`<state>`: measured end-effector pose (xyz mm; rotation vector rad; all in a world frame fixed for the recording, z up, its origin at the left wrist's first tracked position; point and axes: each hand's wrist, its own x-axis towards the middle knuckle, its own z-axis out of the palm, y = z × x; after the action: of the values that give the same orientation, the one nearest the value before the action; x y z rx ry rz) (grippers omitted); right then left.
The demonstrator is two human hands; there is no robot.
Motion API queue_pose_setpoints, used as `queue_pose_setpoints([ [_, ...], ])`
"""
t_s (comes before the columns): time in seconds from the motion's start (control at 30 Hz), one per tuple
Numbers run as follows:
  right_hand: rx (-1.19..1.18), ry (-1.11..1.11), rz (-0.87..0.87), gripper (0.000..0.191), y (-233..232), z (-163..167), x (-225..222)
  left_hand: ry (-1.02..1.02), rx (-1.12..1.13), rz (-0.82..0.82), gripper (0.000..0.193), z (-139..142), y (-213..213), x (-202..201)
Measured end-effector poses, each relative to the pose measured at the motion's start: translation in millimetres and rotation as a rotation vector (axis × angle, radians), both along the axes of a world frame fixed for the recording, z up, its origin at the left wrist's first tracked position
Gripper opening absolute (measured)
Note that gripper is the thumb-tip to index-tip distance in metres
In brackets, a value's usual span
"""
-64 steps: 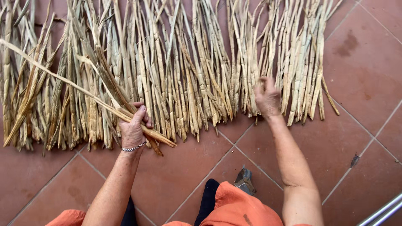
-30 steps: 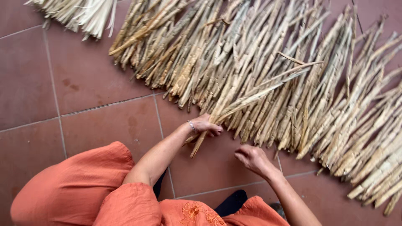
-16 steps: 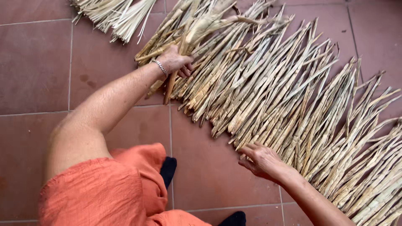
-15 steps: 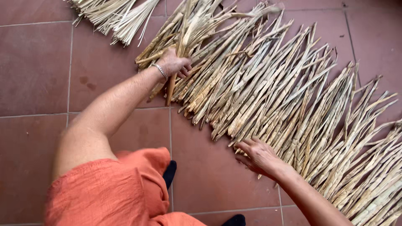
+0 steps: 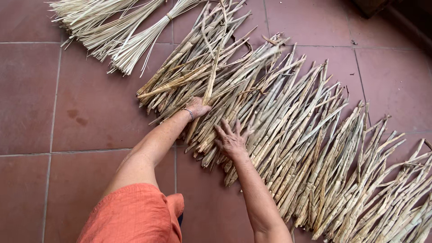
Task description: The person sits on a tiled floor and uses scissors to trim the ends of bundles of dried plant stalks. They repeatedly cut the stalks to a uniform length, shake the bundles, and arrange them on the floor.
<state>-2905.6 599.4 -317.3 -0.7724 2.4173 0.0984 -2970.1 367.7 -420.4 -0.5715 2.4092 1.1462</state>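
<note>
Here, a long row of dry, pale-tan stalks (image 5: 288, 130) lies fanned across the floor (image 5: 54, 112), whose reddish-brown square tiles are smooth. The stalks are stiff, ribbed and pointed, overlapping from the far middle to the near right. The left hand (image 5: 197, 107) has its fingers curled around one stalk at the row's left end. The right hand (image 5: 231, 140) rests flat on the stalks just beside it, fingers spread. A tied bundle (image 5: 130, 31) of thinner, paler straw lies far left.

two hands (image 5: 231, 141), two tied bundles (image 5: 135, 40)
</note>
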Motion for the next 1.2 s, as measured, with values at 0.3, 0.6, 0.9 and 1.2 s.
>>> queue_pose_setpoints([
  [0.3,-0.062,-0.067,-0.184,0.065,29,-12,21,0.049,0.169,0.074,0.043,49,-34,6],
  [0.6,-0.016,-0.073,-0.193,0.069,29,-20,21,0.013,-0.487,-0.051,0.029,101,-105,23],
  [0.9,0.001,-0.069,-0.217,0.068,25,-19,23,-0.169,-0.485,0.142,0.051,77,-120,23],
  [1.2,0.027,-0.057,-0.219,0.068,17,-22,25,-0.071,-0.566,-0.070,0.047,78,-89,37],
])
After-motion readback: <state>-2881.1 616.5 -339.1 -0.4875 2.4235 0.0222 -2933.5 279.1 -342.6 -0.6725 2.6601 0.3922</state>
